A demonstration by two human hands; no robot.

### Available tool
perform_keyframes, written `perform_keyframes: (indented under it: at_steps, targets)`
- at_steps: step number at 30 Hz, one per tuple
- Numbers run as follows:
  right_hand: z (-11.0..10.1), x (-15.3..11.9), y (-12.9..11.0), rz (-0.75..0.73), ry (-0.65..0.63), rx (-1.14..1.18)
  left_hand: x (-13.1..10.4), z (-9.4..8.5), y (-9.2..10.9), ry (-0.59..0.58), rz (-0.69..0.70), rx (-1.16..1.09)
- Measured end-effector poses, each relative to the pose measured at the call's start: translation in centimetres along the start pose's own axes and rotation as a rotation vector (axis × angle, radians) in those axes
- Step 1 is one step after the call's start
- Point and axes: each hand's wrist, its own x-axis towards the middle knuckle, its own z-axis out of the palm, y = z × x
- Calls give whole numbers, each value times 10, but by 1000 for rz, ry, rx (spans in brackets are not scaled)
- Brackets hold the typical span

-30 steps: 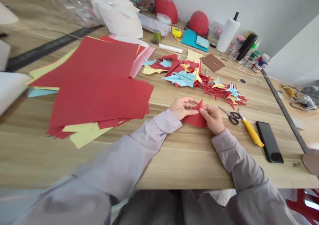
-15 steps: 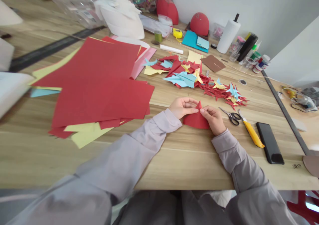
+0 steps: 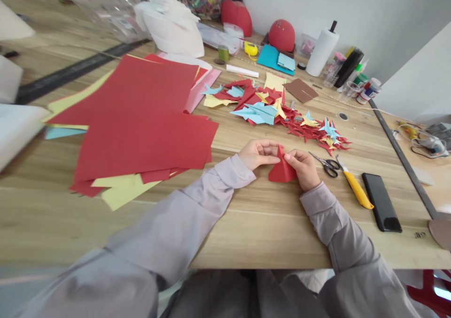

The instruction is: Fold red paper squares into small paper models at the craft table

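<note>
Between my hands stands a small folded piece of red paper (image 3: 281, 170), pointed at its top, just above or on the wooden table (image 3: 253, 224). My left hand (image 3: 259, 154) pinches its upper left edge between thumb and fingers. On the other side, my right hand (image 3: 301, 166) grips the right edge, thumb in front near the tip. The fingers behind the paper are partly hidden. Just beyond my hands lies a heap of folded paper shapes, with a light blue folded paper plane (image 3: 259, 113) on it and many red, yellow and blue pieces around.
To the left, large red paper sheets (image 3: 144, 120) overlap yellow ones (image 3: 123, 195). On the right lie scissors (image 3: 330, 167), a yellow utility knife (image 3: 357, 189) and a black phone (image 3: 382, 203). Farther back are a yellow tape measure (image 3: 250, 49), a paper roll (image 3: 322, 52) and several bottles.
The red paper has gone from a wide cone-like shape to a narrower one with a visible fold, its left side drawn in. Both hands stay nearly in place.
</note>
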Motion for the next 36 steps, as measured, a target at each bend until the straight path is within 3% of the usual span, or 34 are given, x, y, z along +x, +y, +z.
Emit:
perform_keyframes:
  at_steps: [4, 10, 15, 19, 26, 36]
  targets:
    - [2, 0, 0, 22, 2, 40, -1, 2, -2, -39, 7, 135]
    - [0, 1, 4, -149, 73, -12, 1, 5, -1, 85, 74, 133]
    - [-1, 0, 2, -238, 24, -143, 1, 7, 6, 165, 102, 200]
    - [-1, -1, 3, -185, -7, -214, -1, 9, 10, 212, 93, 226]
    - [-2, 0, 4, -172, -110, -306, -1, 9, 10, 175, 68, 253]
    - [-2, -2, 3, -104, -209, -311, 0, 15, 6, 249, 70, 187]
